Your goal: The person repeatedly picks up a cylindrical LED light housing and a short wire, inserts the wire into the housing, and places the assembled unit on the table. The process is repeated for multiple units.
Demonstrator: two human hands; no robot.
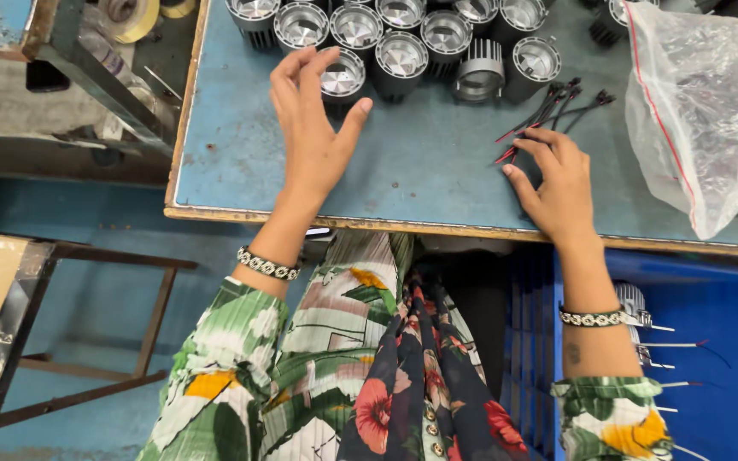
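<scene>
My left hand (313,124) stretches over the blue table (420,171) with fingers spread and nothing in it, its fingertips close to one of several black finned lamp housings with silver reflectors (403,55) that stand in rows at the far edge. My right hand (557,179) rests flat on the table, fingertips touching a small bundle of red and black wires (548,111). Whether it grips a wire I cannot tell. Both wrists wear patterned bracelets.
A clear plastic bag (702,111) lies on the table's right side. Below the table's front edge on the right is a blue crate (728,341) holding wired lamp parts. A metal stool frame (87,341) stands on the left, tape rolls (134,15) at the top left.
</scene>
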